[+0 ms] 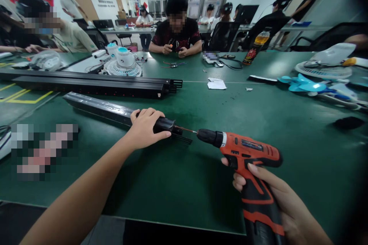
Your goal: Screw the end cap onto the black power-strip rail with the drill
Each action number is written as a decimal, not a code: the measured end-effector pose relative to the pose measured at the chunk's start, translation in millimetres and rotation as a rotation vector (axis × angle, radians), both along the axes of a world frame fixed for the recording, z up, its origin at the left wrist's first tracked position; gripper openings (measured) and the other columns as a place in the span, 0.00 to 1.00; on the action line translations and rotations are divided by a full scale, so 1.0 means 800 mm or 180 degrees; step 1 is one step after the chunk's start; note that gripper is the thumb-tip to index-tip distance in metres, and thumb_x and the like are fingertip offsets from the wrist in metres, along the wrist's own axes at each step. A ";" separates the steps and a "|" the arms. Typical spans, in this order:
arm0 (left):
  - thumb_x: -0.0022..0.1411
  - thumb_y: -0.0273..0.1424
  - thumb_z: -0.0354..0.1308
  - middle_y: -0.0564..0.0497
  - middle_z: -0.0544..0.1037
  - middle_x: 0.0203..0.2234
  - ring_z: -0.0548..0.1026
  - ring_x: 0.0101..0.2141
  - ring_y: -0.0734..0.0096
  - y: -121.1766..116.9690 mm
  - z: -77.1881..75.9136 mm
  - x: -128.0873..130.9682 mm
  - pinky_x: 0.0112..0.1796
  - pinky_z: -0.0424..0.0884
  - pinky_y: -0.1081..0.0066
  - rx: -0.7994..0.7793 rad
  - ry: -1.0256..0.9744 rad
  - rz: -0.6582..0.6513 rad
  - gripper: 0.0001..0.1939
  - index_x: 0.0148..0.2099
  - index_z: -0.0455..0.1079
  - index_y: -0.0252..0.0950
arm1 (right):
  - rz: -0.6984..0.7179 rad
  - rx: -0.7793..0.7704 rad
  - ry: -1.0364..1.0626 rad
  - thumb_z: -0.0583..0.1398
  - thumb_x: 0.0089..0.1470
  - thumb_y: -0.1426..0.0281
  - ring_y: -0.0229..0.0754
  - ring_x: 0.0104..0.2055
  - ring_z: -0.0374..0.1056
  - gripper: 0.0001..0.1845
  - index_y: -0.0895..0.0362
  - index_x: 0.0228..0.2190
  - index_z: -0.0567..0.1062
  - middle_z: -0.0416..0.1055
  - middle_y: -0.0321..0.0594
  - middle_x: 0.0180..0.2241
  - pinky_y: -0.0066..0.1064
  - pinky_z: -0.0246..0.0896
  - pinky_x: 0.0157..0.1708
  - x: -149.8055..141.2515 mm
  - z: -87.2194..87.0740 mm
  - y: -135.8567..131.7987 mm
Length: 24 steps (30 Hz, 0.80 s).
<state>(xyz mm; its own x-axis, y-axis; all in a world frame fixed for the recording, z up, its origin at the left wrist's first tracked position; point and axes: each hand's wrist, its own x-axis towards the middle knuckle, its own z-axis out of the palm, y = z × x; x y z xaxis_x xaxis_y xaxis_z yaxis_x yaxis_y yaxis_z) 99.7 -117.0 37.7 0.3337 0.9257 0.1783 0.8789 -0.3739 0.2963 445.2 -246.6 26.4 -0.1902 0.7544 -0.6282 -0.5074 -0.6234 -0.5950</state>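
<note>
My right hand (276, 183) is wrapped round the grip of an orange and black cordless drill (250, 147), one finger at its trigger. The drill's long thin bit (186, 129) points left and meets the end of a long black rectangular bar (100, 107); whether it is inside the end, I cannot tell. My left hand (148, 128) lies over that bar near its right end, fingers curled across the top and thumb along the near side. Thin black prongs (184, 139) stick out from the bar's end, below the bit.
More long black bars (94, 84) lie just behind. White fans (123, 63) stand at the back left, with another fan (324, 65) and blue blades (301, 83) at the right. A bottle (257, 48) and paper scrap (216, 84) are farther back. A person (176, 26) sits opposite.
</note>
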 end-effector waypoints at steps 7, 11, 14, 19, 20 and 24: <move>0.62 0.52 0.62 0.46 0.73 0.50 0.68 0.56 0.47 -0.004 -0.002 0.005 0.65 0.42 0.34 -0.0008 -0.0014 -0.0019 0.24 0.54 0.70 0.44 | 0.0061 0.0044 -0.0010 0.74 0.50 0.59 0.35 0.21 0.65 0.21 0.57 0.43 0.82 0.75 0.38 0.25 0.24 0.68 0.21 0.006 -0.004 -0.018; 0.62 0.52 0.62 0.46 0.73 0.51 0.68 0.56 0.47 -0.006 -0.002 0.008 0.65 0.42 0.35 0.0011 -0.0002 -0.0086 0.24 0.54 0.70 0.44 | 0.0031 -0.0004 -0.0083 0.76 0.46 0.59 0.36 0.22 0.66 0.26 0.57 0.44 0.83 0.75 0.39 0.24 0.24 0.68 0.21 0.004 -0.002 -0.025; 0.62 0.52 0.62 0.46 0.73 0.51 0.68 0.56 0.47 -0.005 -0.002 0.009 0.65 0.41 0.34 0.0016 0.0006 -0.0150 0.24 0.54 0.70 0.44 | -0.0055 -0.0062 -0.0201 0.78 0.41 0.60 0.34 0.20 0.64 0.28 0.58 0.43 0.83 0.75 0.39 0.23 0.23 0.64 0.18 0.000 0.001 -0.028; 0.62 0.52 0.63 0.46 0.73 0.51 0.68 0.56 0.48 -0.003 -0.002 0.007 0.65 0.40 0.35 -0.0004 -0.0004 -0.0227 0.24 0.54 0.70 0.45 | 0.0032 -0.0229 -0.0063 0.77 0.42 0.55 0.34 0.19 0.65 0.32 0.57 0.46 0.83 0.76 0.40 0.25 0.24 0.65 0.19 0.006 -0.004 -0.032; 0.62 0.52 0.62 0.47 0.73 0.51 0.68 0.56 0.48 -0.003 -0.002 0.006 0.65 0.40 0.35 -0.0002 -0.0005 -0.0253 0.24 0.54 0.70 0.45 | 0.0066 -0.0260 0.0006 0.76 0.44 0.53 0.35 0.20 0.66 0.32 0.57 0.47 0.83 0.77 0.41 0.26 0.24 0.66 0.20 0.008 -0.006 -0.033; 0.62 0.53 0.62 0.47 0.73 0.51 0.68 0.55 0.48 -0.002 -0.001 0.005 0.66 0.40 0.34 0.0006 -0.0004 -0.0319 0.25 0.55 0.70 0.45 | 0.0058 -0.0220 0.0372 0.72 0.50 0.50 0.37 0.24 0.68 0.27 0.56 0.44 0.83 0.75 0.41 0.26 0.25 0.68 0.24 0.008 -0.018 -0.038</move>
<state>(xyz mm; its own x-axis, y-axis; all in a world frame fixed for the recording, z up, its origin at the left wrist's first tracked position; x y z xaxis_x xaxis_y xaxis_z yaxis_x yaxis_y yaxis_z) 103.4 -118.7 36.7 0.4243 0.8874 0.1804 0.8367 -0.4603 0.2967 451.4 -277.4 12.3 -0.2784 0.7058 -0.6515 -0.5589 -0.6706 -0.4878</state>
